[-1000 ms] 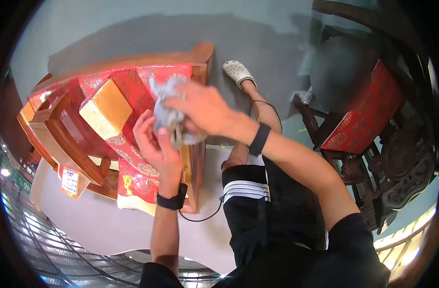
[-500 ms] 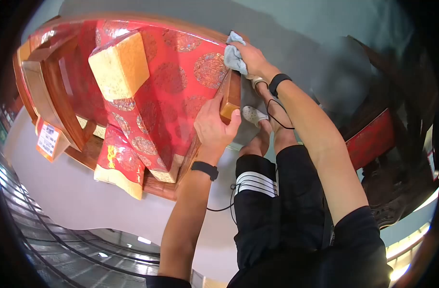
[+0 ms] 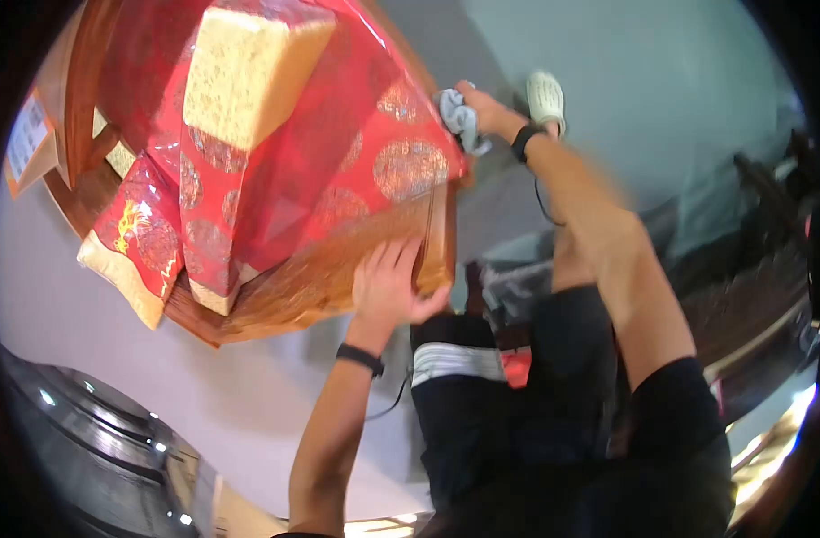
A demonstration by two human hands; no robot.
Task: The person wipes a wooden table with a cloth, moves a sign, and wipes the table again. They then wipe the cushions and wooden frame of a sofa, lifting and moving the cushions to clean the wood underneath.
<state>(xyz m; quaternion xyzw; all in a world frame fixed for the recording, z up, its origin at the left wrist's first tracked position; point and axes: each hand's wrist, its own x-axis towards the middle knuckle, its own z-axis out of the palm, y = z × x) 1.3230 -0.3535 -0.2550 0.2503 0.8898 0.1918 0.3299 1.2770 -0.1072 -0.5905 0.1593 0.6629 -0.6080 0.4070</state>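
Note:
My right hand (image 3: pixel 492 115) is closed on a crumpled grey-blue cloth (image 3: pixel 462 121), at the front edge of a wooden seat with a red patterned cushion (image 3: pixel 410 170). The cloth lies against or very near that edge; exact contact is blurred. My left hand (image 3: pixel 390 285) rests on the wooden armrest (image 3: pixel 338 260), its fingers stretched out flat and the thumb apart by the armrest's front end (image 3: pixel 438 260). A red bolster with a gold end (image 3: pixel 239 81) stands on the seat, beside a smaller red and gold pillow (image 3: pixel 136 233).
A sign (image 3: pixel 29 139) stands at the far left near the wooden backrest. Dark carved furniture (image 3: pixel 742 269) is on the right. My shoe (image 3: pixel 545 99) is on the grey floor (image 3: pixel 643 99). A shiny dark rounded object (image 3: pixel 87 439) shows at lower left.
The view has shifted closer to the armrest. My right hand with the cloth has moved from the armrest's front end to the seat's front edge. My left hand stays on the armrest.

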